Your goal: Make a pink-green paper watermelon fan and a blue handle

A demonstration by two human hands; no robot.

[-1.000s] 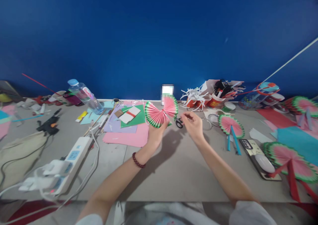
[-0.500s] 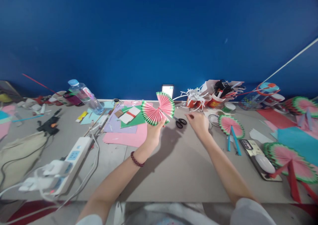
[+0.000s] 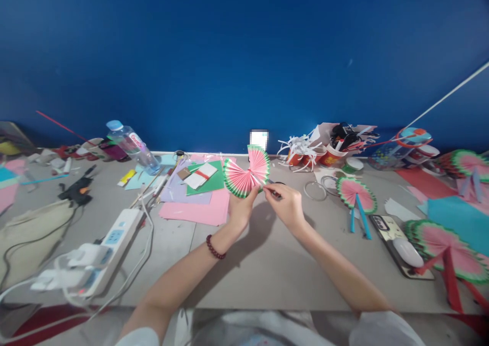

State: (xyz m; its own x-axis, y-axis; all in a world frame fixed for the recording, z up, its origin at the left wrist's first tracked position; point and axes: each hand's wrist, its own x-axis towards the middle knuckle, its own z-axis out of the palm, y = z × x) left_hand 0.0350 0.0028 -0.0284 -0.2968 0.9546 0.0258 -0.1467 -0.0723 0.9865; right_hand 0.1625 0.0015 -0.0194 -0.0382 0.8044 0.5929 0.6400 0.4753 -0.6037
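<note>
My left hand is closed on the base of a pleated pink paper fan with a green and white rim, held upright above the grey table. A dark red bead bracelet sits on that wrist. My right hand is right beside it, its thumb and forefinger pinched together at the fan's lower right edge. What the pinch holds is hidden. A dark bit of the black scissors shows just above those fingers.
Coloured paper sheets lie left of the fan. A power strip with cables, a glue gun and a water bottle are further left. Finished fans, a phone and red cups stand right.
My right hand drew back from the far right and came in to the fan's base, covering the scissors. The left hand lowered and turned the fan slightly.
</note>
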